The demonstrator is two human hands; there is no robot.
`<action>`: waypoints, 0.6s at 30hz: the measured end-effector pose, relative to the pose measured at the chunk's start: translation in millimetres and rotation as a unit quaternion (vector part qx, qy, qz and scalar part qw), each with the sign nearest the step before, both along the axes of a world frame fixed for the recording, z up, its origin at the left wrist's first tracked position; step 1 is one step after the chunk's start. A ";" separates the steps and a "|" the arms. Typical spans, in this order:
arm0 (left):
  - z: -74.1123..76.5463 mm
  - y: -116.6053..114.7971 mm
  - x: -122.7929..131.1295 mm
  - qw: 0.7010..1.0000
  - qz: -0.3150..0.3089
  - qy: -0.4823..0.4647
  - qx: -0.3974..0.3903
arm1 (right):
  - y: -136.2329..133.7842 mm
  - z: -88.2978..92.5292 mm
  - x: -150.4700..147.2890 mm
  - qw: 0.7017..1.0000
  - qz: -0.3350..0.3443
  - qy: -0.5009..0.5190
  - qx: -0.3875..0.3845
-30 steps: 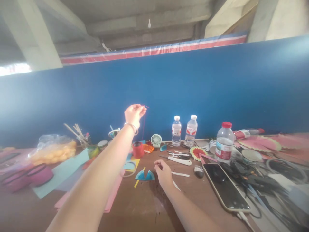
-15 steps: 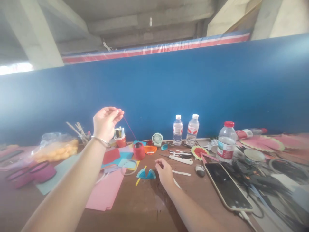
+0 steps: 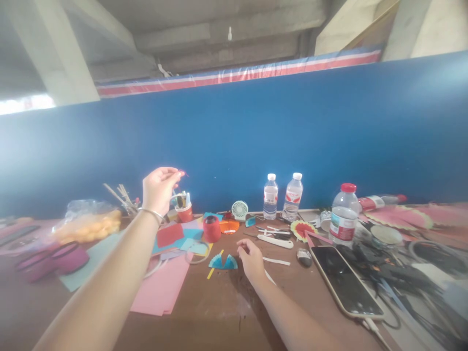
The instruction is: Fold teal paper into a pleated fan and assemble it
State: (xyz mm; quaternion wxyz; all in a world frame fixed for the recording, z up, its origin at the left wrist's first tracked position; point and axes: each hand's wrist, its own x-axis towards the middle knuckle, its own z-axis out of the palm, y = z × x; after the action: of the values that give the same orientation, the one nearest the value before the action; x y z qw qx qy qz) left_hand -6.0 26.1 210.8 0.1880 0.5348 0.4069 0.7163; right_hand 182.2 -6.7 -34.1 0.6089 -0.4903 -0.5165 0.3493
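My left hand (image 3: 161, 190) is raised on the left, thumb and fingers pinched together. From its fingertips pokes a short bit of red thread (image 3: 186, 173). Below and to its right, a red spool (image 3: 211, 229) stands upright on the table. My right hand (image 3: 252, 261) rests low over the tabletop with its fingers curled in and the thumb close to the forefinger; anything between them is too small to make out. Just left of it lies a blue pleated paper piece (image 3: 224, 262), notched in the middle, with a yellow strip (image 3: 211, 274) beside it.
Pink paper sheets (image 3: 163, 287) lie left of centre. A white-handled cutter (image 3: 275, 241), a phone (image 3: 347, 280), a dark mouse-shaped object (image 3: 304, 257) and water bottles (image 3: 270, 197) are on the right. A small fan (image 3: 240, 210) stands at the back. Cables crowd the far right.
The red thread that stretched from my left hand down toward the spool no longer shows; only a short end is visible. My left hand has dipped slightly. My right hand keeps its place.
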 end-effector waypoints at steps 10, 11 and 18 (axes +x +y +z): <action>-1.5 13.4 41.4 0.980 -0.194 -0.048 -0.005 | 1.2 -1.3 0.8 1.000 0.003 -0.005 0.002; 1.3 16.5 50.4 0.976 -0.207 -0.061 -0.002 | 1.4 -1.4 1.0 1.000 0.007 -0.006 0.002; 22.8 11.3 97.3 0.951 -0.297 -0.077 0.048 | 1.4 -1.2 2.2 1.000 0.016 -0.001 -0.003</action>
State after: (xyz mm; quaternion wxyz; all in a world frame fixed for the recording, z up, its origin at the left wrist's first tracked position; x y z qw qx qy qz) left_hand 91.4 37.4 233.5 0.3972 0.5833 0.1794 0.6855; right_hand 184.3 -5.3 -35.3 0.6012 -0.4842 -0.5238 0.3601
